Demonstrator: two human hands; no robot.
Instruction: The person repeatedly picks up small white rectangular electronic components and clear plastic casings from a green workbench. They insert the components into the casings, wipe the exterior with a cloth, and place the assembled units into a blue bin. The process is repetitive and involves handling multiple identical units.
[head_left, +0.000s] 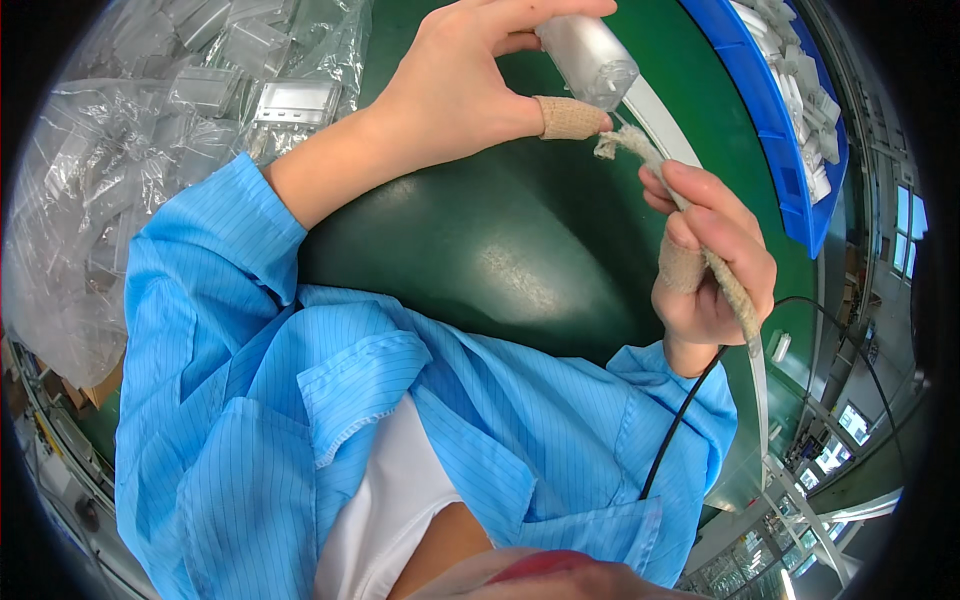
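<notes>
Up near the far edge, my left hand (455,80) grips a small clear plastic case (588,62) with whitish contents or film between the fingers and thumb. A tan wrap covers that thumb. My right hand (722,255) is closed around a thin, fuzzy beige cloth-wrapped strip (738,292), and one of its digits wears a similar wrap. The strip's frayed tip (625,140) is just below the case, close to my left thumb. Whether it touches the case I cannot tell.
A large clear bag (75,190) of transparent plastic cases lies on the left. At the far right stands a blue bin (765,110) with whitish clear parts. A black cable (680,415) runs past my right wrist. The green worktop (500,255) has a pale curved edge.
</notes>
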